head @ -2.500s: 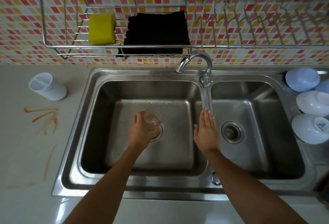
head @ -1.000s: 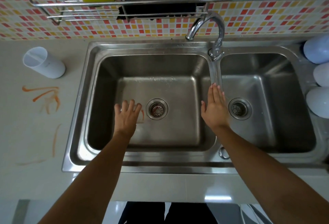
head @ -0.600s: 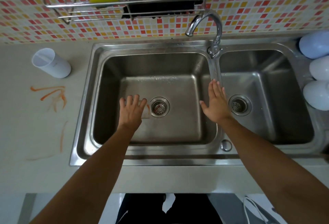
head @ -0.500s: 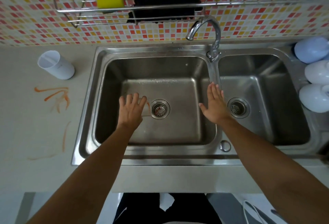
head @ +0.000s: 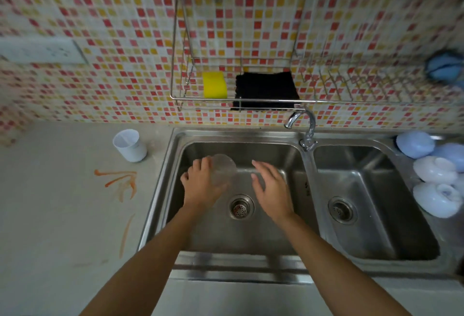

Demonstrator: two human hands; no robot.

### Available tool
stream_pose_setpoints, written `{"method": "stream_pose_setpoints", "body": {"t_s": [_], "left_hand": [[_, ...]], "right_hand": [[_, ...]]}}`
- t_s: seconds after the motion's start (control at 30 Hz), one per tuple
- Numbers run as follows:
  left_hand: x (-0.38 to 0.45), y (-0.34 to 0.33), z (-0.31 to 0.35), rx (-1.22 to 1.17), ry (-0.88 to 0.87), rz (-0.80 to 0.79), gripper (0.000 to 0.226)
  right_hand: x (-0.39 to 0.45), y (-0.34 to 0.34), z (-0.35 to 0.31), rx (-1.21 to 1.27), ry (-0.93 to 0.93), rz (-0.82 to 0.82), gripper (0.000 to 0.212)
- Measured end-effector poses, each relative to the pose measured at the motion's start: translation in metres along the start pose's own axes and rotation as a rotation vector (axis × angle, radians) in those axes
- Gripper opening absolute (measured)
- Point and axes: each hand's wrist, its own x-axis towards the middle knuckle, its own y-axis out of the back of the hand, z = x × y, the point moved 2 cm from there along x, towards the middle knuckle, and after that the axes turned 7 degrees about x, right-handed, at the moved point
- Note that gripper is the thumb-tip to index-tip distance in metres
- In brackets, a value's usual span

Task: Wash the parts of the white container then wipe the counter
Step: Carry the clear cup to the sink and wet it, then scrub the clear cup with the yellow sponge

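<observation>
Left hand [head: 200,185] over the left basin of the double stainless sink [head: 160,190]; grip curled round a clear, round, thin-walled part [head: 222,168], translucent and blurred, held above the basin floor near its back wall. Right hand [head: 271,187] just beside it, apart from the part, fingers straight and loosely spread, grip wide and holding nothing.

White container [head: 130,145]: smooth plastic cylinder, open mouth with an inner divider, tilted on the pale matte tabletop [head: 62,215] left of the sink. Orange streaks [head: 120,182] smeared on the tabletop in front of it.

Round perforated drain strainer [head: 241,207] between the forearms. Curved chrome faucet [head: 305,127] on the divider between the basins. Wire rack [head: 251,101] on the mosaic tile wall holds a yellow block sponge [head: 214,85] and a black, coarse-textured folded cloth [head: 266,90]. Glossy rounded bowls [head: 434,185], pale blue and white, upside down at the right of the sink.
</observation>
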Motion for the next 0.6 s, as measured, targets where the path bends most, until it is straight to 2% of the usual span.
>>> {"method": "stream_pose_setpoints", "body": {"t_s": [0.17,0.27,0.37,0.53,0.6], "left_hand": [[-0.001,0.043,-0.014,-0.275,-0.123,0.198,0.081],[0.006,0.070,-0.016,-0.366,-0.150,0.240,0.084],[0.018,0.092,-0.020,-0.415,-0.143,0.251,0.089],[0.035,0.109,-0.029,-0.382,-0.185,0.283,0.090],[0.041,0.111,-0.034,-0.382,-0.179,0.287,0.089]], "right_hand": [[0.058,0.018,-0.100,0.111,0.312,0.203,0.031],[0.105,0.021,-0.148,0.095,0.411,0.284,0.031],[0.162,0.011,-0.170,0.008,0.287,0.224,0.037],[0.234,-0.018,-0.155,-0.248,-0.082,-0.125,0.057],[0.244,-0.027,-0.147,-0.305,-0.167,-0.189,0.060]]}}
